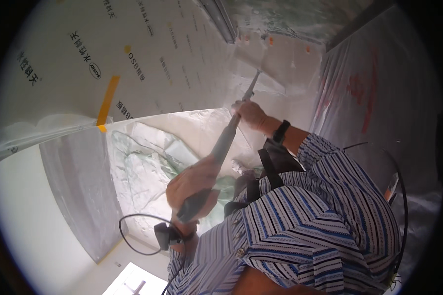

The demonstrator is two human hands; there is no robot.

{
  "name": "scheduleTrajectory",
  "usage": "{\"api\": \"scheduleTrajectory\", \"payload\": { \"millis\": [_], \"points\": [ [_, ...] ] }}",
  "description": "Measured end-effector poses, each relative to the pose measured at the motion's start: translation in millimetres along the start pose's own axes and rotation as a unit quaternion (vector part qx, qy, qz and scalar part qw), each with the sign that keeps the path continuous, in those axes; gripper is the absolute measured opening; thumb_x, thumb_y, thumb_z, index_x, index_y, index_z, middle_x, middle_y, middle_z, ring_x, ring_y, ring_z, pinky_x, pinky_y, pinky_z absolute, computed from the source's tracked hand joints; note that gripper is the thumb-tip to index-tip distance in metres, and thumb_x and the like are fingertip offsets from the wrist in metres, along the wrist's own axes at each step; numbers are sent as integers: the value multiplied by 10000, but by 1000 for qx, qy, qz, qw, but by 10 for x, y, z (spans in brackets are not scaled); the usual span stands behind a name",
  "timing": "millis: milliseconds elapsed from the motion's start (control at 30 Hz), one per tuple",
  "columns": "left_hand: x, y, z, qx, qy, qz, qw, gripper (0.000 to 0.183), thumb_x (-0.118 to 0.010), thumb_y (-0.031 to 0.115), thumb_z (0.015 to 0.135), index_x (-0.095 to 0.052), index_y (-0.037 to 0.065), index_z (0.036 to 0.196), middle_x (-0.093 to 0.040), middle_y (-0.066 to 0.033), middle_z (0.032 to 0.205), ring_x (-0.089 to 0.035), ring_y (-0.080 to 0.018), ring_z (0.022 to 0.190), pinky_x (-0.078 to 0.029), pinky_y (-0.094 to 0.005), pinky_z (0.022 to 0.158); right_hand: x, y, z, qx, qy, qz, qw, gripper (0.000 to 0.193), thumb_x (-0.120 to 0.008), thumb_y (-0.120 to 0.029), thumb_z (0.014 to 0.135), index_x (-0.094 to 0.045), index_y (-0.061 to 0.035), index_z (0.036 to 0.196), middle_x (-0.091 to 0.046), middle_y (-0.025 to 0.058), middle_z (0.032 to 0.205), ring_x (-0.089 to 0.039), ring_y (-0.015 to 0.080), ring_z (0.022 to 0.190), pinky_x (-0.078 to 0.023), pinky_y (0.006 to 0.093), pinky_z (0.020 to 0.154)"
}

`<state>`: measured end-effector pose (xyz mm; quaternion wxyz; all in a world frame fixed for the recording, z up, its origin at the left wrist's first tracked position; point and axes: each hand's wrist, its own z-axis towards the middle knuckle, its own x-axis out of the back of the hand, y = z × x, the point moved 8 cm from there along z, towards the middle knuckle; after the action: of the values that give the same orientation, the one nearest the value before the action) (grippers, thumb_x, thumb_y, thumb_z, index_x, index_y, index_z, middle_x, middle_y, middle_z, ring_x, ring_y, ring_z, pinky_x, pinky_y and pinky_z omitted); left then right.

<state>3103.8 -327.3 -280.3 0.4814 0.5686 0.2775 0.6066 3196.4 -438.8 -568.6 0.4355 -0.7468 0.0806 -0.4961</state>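
A long-handled tool with a grey-green pole (225, 142) runs slantwise across the middle of the view. Its thicker dark grip end is near me, and its thin end reaches away to a wide, straight, blade-like head (273, 79). The head lies against or very close to a pale, smooth surface (295, 61); contact cannot be made out. Around the dark grip, my left hand (194, 187) is closed, slightly blurred. Farther up the pole, my right hand (252, 116) wraps round it, a black strap on the wrist.
Printed protective sheeting (147, 64) covers the large panel at upper left, with an orange tape strip (108, 101) on it. Clear plastic film (364, 93) hangs at right. Crumpled plastic sheeting (147, 162) lies below the panel. Black cables (403, 196) loop near both my arms.
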Motion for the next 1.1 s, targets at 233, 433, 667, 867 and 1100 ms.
{"api": "scheduleTrajectory", "payload": {
  "millis": [233, 433, 667, 867, 1100],
  "points": [
    [-241, -235, 491, 18, 50, -11, 999, 148, -618, -36, 672, -560, -34, 808, -641, -222, 922, -609, -369, 1004, -474, -427, 891, 349, 327, 645, 119, 35, -55, 991, 86, -527, -34, 746, -581, -87, 787, -600, 116, 823, -599, 304, 846, -464, 420, 759],
    [-127, -398, 509, 35, 95, -54, 993, 213, -624, -100, 625, -575, -24, 817, -647, -162, 908, -611, -333, 1025, -478, -378, 881, 438, 291, 694, 73, 46, -45, 995, 57, -528, -53, 754, -574, -83, 745, -598, 116, 783, -586, 299, 855, -456, 409, 763],
    [-246, -635, 265, 65, 107, -51, 991, 206, -607, -110, 656, -575, -23, 840, -642, -187, 952, -595, -317, 1043, -430, -416, 961, 180, 476, 720, 107, 43, -78, 990, 44, -561, -100, 711, -527, -84, 689, -559, 97, 738, -572, 287, 825, -450, 394, 721],
    [-211, -651, -183, 63, 148, -72, 984, 169, -612, -91, 685, -578, -26, 837, -640, -192, 951, -593, -325, 1046, -431, -424, 959, -222, 414, 530, 161, -4, -112, 981, 43, -564, -92, 716, -532, -90, 686, -570, 98, 744, -578, 292, 828, -470, 401, 746],
    [-106, -514, -1064, 116, 137, -71, 981, 137, -625, 15, 745, -539, -18, 847, -631, -222, 985, -580, -360, 1046, -411, -502, 966, -908, 59, -90, 122, -74, -94, 985, 86, -545, -40, 705, -598, -60, 771, -596, 141, 820, -588, 327, 822, -475, 423, 743]
  ]
}}
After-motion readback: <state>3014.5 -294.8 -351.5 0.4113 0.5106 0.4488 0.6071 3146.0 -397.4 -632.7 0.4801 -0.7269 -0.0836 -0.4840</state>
